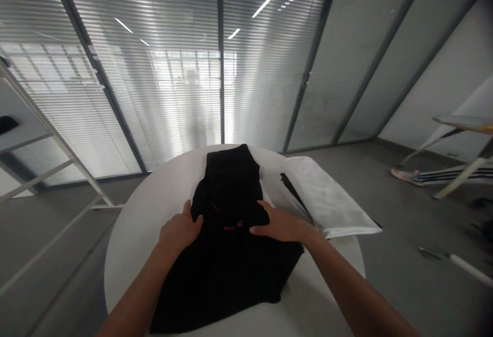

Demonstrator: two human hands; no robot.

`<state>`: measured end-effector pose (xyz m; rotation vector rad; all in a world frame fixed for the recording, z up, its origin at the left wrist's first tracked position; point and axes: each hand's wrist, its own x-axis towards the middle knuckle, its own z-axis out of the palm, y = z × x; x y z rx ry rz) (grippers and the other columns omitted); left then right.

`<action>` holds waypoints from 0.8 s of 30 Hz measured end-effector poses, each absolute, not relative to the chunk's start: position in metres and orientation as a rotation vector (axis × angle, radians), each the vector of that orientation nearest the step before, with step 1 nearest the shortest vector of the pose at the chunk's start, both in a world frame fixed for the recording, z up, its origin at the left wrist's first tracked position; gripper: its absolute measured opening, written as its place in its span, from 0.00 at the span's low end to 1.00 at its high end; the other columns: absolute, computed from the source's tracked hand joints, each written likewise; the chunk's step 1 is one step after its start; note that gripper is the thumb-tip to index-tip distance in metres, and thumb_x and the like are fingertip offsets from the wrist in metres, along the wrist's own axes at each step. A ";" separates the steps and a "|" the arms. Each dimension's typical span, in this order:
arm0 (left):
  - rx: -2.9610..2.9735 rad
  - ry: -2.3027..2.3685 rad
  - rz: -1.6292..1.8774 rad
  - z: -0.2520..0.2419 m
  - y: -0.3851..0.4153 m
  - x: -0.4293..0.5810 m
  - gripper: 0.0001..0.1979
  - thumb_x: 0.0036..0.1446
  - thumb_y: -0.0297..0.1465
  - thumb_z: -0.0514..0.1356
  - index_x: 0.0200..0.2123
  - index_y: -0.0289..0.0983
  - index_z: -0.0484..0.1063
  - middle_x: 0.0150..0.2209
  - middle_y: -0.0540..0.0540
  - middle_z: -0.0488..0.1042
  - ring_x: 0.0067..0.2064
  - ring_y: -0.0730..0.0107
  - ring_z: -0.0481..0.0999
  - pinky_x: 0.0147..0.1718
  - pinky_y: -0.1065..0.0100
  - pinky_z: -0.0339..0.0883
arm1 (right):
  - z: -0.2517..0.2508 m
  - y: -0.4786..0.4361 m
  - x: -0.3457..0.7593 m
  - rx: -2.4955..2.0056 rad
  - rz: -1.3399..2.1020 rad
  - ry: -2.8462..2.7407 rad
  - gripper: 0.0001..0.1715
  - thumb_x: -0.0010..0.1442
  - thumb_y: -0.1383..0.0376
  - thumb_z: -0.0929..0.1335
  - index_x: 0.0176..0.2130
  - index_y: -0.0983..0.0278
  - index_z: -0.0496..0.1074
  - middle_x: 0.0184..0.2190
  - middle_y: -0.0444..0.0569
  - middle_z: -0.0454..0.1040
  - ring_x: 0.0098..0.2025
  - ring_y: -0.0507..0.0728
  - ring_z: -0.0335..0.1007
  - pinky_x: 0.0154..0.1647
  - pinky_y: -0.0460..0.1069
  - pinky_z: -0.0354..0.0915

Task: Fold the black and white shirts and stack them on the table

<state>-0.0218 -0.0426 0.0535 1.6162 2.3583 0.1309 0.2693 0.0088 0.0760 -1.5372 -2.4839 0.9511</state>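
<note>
A black garment [231,270] with small pink lettering lies across a round white table, its far part folded into a narrower strip. Its exact kind is hard to make out. At its left edge, my left hand [182,228] is closed on the cloth, thumb on top. On the opposite edge my right hand [278,223] grips the same garment, its thumb pointing inward near the pink lettering. The other fingertips of both hands are partly hidden by the fabric.
Right of the garment, a folded white cloth [327,198] with some black showing at its edge rests on the round table [127,244]. A white metal frame [73,157] stands at the left. Glass panels with blinds [185,106] rise behind. Another person's striped leg [450,175] shows at right.
</note>
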 end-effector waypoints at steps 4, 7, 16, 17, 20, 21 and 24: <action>1.708 2.266 0.103 0.044 -0.066 -0.018 0.35 0.61 0.46 0.47 0.67 0.36 0.49 0.49 0.31 0.75 0.50 0.44 0.76 0.45 0.52 0.66 | 0.072 -0.021 0.278 -1.525 0.726 -2.599 0.50 0.52 0.59 0.70 0.68 0.60 0.48 0.58 0.57 0.68 0.58 0.67 0.65 0.53 0.56 0.61; 1.806 2.284 0.088 0.032 -0.070 -0.009 0.32 0.63 0.41 0.46 0.67 0.33 0.48 0.50 0.30 0.73 0.50 0.46 0.75 0.46 0.54 0.65 | 0.065 -0.027 0.274 -1.608 0.500 -2.620 0.43 0.56 0.64 0.66 0.67 0.59 0.49 0.55 0.57 0.69 0.54 0.66 0.69 0.48 0.55 0.63; 1.979 2.285 0.095 0.024 -0.028 0.020 0.27 0.64 0.32 0.43 0.65 0.34 0.55 0.54 0.32 0.68 0.48 0.50 0.77 0.42 0.57 0.68 | 0.064 -0.009 0.265 -1.958 0.033 -2.506 0.29 0.60 0.71 0.60 0.60 0.59 0.60 0.48 0.58 0.70 0.42 0.63 0.75 0.38 0.53 0.66; 2.003 2.282 0.114 0.023 -0.024 0.021 0.27 0.64 0.33 0.43 0.65 0.35 0.54 0.55 0.32 0.67 0.48 0.50 0.76 0.43 0.56 0.68 | 0.063 -0.012 0.265 -1.965 0.026 -2.500 0.29 0.60 0.71 0.60 0.60 0.59 0.59 0.48 0.58 0.70 0.42 0.63 0.75 0.38 0.53 0.66; 2.036 2.285 0.145 0.022 -0.024 0.020 0.27 0.64 0.34 0.42 0.66 0.36 0.54 0.55 0.32 0.67 0.47 0.49 0.77 0.42 0.55 0.68 | 0.065 -0.028 0.268 -1.932 0.057 -2.512 0.31 0.59 0.71 0.61 0.61 0.60 0.58 0.48 0.59 0.70 0.42 0.64 0.75 0.38 0.53 0.65; 2.034 2.285 0.141 0.021 -0.027 0.018 0.28 0.65 0.35 0.42 0.66 0.36 0.53 0.55 0.32 0.68 0.47 0.49 0.77 0.42 0.55 0.68 | 0.067 -0.035 0.270 -1.895 0.096 -2.537 0.32 0.58 0.71 0.61 0.62 0.60 0.57 0.48 0.59 0.70 0.42 0.64 0.75 0.39 0.53 0.65; 1.998 2.268 0.096 0.021 -0.043 0.012 0.28 0.64 0.36 0.43 0.66 0.36 0.54 0.52 0.32 0.70 0.46 0.49 0.77 0.42 0.55 0.68 | 0.076 -0.049 0.282 -1.756 0.269 -2.649 0.32 0.57 0.68 0.64 0.61 0.62 0.59 0.47 0.58 0.73 0.45 0.65 0.74 0.42 0.53 0.64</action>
